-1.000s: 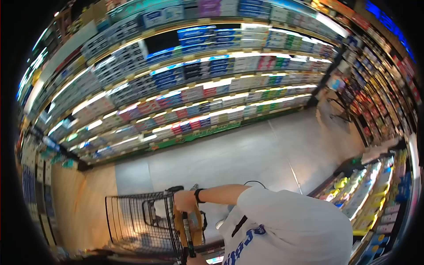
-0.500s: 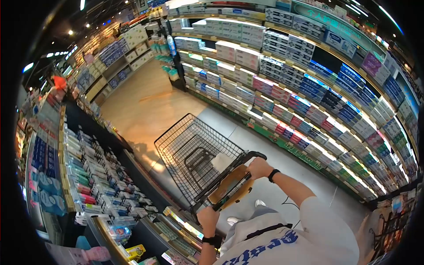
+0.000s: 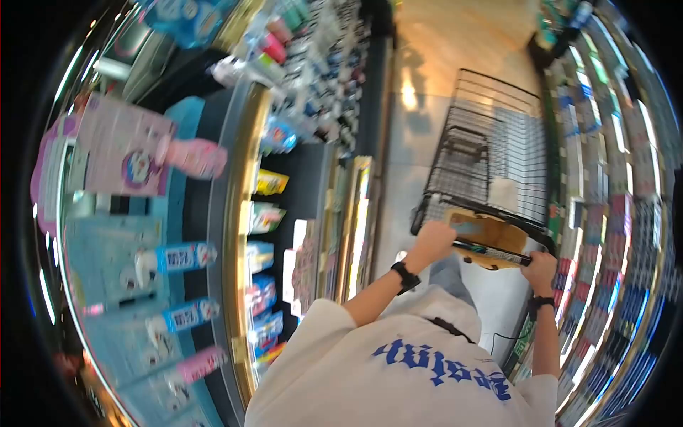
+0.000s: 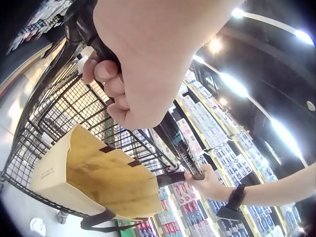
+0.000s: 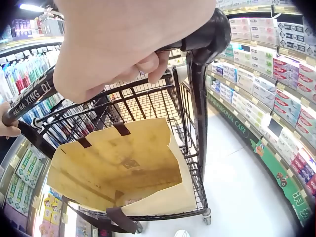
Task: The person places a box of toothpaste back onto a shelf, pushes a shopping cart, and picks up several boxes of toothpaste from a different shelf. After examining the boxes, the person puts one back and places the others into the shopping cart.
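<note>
A black wire shopping cart (image 3: 523, 142) stands before the person. Its handle bar (image 3: 491, 252) is gripped near one end by the left hand (image 3: 435, 242) and near the other by the right hand (image 3: 539, 269). Curled fingers of the left hand (image 4: 143, 64) show round the bar in the left wrist view; the right hand (image 5: 123, 44) wraps it in the right wrist view. A tan bag (image 5: 113, 163) with dark straps hangs open at the handle side of the cart. Inside the basket, in the head view, lies a small white thing (image 3: 504, 192).
Shelves of boxed goods (image 5: 291, 103) line the aisle on the right. Close on the left stands a display with pink and blue bottles (image 3: 186, 257) and hanging packs. Pale floor (image 5: 232, 163) runs between them, with a tan floor (image 3: 462, 35) beyond the cart.
The head view has swung round to the left, and the cart, which pointed left, now points up the frame along the aisle. Both hands have stayed on the handle bar.
</note>
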`<state>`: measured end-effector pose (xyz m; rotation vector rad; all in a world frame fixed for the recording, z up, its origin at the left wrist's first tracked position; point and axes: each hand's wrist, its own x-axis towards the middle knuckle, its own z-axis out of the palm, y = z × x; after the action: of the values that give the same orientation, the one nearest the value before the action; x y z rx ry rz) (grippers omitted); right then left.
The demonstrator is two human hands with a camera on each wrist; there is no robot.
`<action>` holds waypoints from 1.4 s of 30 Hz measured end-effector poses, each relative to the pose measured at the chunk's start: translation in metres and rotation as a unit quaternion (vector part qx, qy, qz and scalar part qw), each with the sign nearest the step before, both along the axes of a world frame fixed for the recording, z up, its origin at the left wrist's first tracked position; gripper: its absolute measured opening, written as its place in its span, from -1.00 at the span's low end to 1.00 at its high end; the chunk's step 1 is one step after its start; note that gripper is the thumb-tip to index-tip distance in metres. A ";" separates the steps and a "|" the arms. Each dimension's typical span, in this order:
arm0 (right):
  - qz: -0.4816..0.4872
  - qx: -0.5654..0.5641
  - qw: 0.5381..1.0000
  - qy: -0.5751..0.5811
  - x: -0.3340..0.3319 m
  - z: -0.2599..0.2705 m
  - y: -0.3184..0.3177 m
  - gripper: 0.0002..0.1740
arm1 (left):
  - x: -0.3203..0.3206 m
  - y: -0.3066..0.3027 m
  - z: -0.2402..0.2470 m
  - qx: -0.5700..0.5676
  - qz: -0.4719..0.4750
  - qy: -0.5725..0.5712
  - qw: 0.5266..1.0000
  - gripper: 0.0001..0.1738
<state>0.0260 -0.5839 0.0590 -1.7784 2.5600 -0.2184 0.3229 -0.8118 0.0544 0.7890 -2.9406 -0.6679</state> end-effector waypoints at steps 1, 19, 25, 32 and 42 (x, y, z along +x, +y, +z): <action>-0.003 -0.010 1.000 -0.003 -0.007 -0.003 -0.004 -0.67 | -0.006 -0.004 0.000 0.002 0.001 -0.011 1.000 -0.86; 0.041 0.086 0.995 -0.032 -0.061 0.017 -0.078 -0.67 | 0.068 -0.026 0.082 -0.087 0.388 0.222 0.890 -0.79; 0.047 0.080 0.995 -0.031 -0.070 0.011 -0.079 -0.62 | 0.225 -0.008 0.078 -0.193 0.624 0.109 0.749 -0.69; 0.032 0.111 0.993 -0.023 -0.071 0.009 -0.073 -0.64 | 0.319 0.009 0.050 -0.207 0.639 -0.017 0.740 -0.38; -0.001 0.216 0.969 -0.122 -0.071 0.011 -0.071 -0.47 | 0.338 0.011 0.063 -0.086 0.653 -0.056 0.750 -0.46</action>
<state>-0.0452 -0.6551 0.0700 -1.4850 2.2228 0.1096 0.6610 -0.8007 0.1174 2.3900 -1.6435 -0.1689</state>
